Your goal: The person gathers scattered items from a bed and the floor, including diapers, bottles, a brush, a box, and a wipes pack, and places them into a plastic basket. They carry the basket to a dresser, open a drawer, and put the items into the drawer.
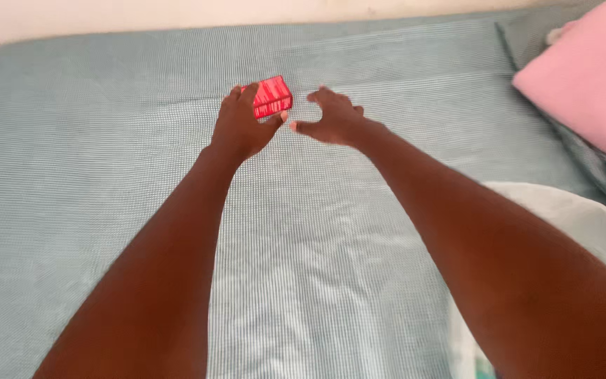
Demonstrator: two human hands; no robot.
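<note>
The left hand (240,126) pinches a small red carton (273,97) between thumb and fingertips, holding it tilted above the blue-grey checked bedspread (71,175), toward twelve o'clock from the person. The right hand (334,118) hovers just beside it at three o'clock, fingers spread and empty, not touching. A pink pillow (587,77) lies far off at two o'clock, white cloth (583,217) at four. The pinch looks light and set on one end; the carton could twist loose and drop onto the soft cover if the reaching hand nudges it.
</note>
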